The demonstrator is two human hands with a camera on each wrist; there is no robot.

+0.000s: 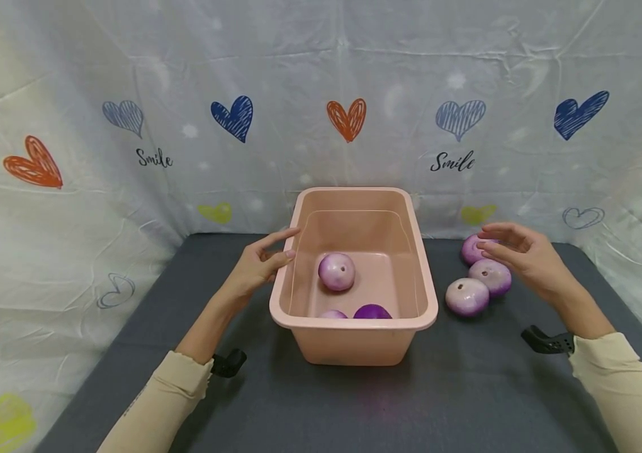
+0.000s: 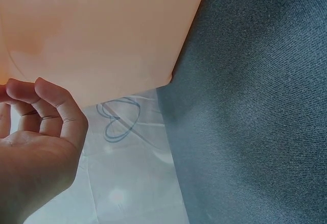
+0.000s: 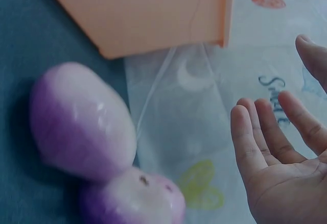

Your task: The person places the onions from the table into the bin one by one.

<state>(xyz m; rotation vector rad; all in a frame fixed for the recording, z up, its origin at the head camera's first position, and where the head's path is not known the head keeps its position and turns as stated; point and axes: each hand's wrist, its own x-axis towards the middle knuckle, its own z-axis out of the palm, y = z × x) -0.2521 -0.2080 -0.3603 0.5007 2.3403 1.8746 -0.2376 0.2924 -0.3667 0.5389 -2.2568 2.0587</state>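
Note:
Toward the back of the table stands a peach plastic tub (image 1: 355, 343). My left hand (image 1: 259, 264) holds its left rim, thumb and forefinger on the edge and the other fingers (image 2: 61, 101) curled against the outer wall. A round purple-and-white vegetable (image 1: 337, 272), perhaps an onion, lies inside the tub. Two more, a pale one (image 1: 333, 314) and a darker one (image 1: 372, 312), are partly hidden behind the front rim. Right of the tub, my right hand (image 1: 530, 261) is raised with loosely bent fingers over three similar vegetables (image 1: 467, 297). Nothing is in its grasp.
Dark grey cloth covers the table (image 1: 321, 409). Behind and at both sides hangs a pale curtain (image 1: 298, 50) printed with hearts. A black band (image 1: 547, 340) circles the right wrist, and another black band (image 1: 229, 363) the left.

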